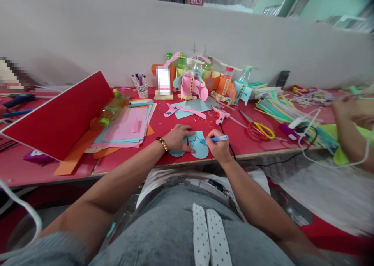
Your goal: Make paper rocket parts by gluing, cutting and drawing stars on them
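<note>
My right hand (220, 149) is closed around a blue marker pen (216, 139), its tip touching a light-blue paper cutout (200, 151) with one rounded end. Dark blue star lines are drawn on that cutout. My left hand (179, 138) lies with fingers spread, pressing the cutout's left edge and resting over a second light-blue cutout (177, 153), which it partly hides. Just beyond my hands is a pink paper propeller strip (191, 111) with blue stars on one end, partly over a bluish-grey sheet (187, 107). A pink glue gun (221, 115) lies beyond my right hand.
Bottle planes (193, 82) in colored paper line the back, beside a phone (164, 80) and pen cup (142, 88). Stacked paper (125, 125), a bottle (112, 107) and a red board (64, 117) stand left. Scissors (258, 129) and straws (277, 110) lie right, near another person's arm (349, 121).
</note>
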{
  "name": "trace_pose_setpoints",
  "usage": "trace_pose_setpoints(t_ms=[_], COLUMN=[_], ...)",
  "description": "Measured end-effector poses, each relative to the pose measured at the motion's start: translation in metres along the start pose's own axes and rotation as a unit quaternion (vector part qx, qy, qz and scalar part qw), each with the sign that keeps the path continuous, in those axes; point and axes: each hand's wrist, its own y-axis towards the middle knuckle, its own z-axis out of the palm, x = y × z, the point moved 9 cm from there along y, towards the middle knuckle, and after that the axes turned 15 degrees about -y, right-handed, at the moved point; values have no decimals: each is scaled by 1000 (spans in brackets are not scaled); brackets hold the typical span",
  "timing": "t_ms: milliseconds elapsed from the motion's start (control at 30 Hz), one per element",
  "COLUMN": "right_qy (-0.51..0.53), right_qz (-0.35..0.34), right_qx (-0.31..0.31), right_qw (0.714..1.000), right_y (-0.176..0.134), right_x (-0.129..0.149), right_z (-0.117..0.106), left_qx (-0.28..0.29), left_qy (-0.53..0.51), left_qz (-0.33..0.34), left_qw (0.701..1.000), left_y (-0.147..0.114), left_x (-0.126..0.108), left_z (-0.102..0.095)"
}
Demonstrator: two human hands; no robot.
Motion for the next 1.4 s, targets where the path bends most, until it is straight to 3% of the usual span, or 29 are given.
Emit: trace_pose_setpoints(t_ms=[367, 900, 1200, 1400], right_qy=[75, 125, 96, 76], right_qz=[-58, -109, -53, -41], right_qx=[91, 175, 112, 108], right_qw=[991, 971, 988, 990], right_y=[-1, -6, -1, -1], right_x=[18, 30, 17, 15], right_z=[10, 23, 15, 15], left_qx=[-1, 20, 20, 19], left_qy=[-2, 14, 19, 16], left_qz=[-1, 7, 3, 4], left_qw=[1000, 1000, 1000, 1000], left_y=[0, 0, 0, 0], left_x=[1, -3, -4, -4], left_z=[0, 2, 1, 1])
